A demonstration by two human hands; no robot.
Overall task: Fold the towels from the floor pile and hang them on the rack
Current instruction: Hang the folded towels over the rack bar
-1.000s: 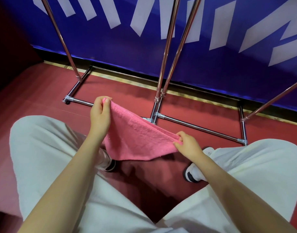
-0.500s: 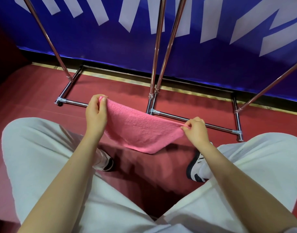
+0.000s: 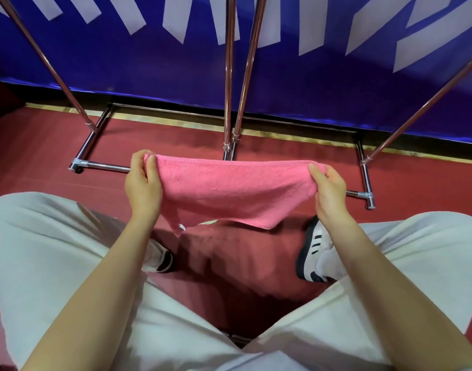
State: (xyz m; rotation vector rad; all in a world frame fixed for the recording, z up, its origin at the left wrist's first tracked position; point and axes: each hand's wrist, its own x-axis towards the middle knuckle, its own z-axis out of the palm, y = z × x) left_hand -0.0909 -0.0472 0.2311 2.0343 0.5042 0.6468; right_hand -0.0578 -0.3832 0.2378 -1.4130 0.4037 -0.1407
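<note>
A pink towel point(image 3: 229, 194) hangs stretched between my two hands, above the red floor and in front of my knees. My left hand point(image 3: 142, 186) grips its left top corner, and my right hand point(image 3: 328, 191) grips the right top corner. The top edge runs nearly level; the lower edge sags, with a small white tag at its lower left. The chrome rack point(image 3: 229, 76) stands just beyond the towel, its upright poles rising past the top of the view. The rack's hanging bar and the floor pile are out of view.
The rack's base bars point(image 3: 101, 165) lie on the red floor point(image 3: 42, 156) ahead. A blue banner wall point(image 3: 309, 84) with white stripes stands close behind the rack. My white-trousered legs and two sneakers point(image 3: 316, 253) fill the lower view.
Both hands have risen and moved apart, pulling the towel taut. Its top edge has gone from sloping down to the right to nearly level.
</note>
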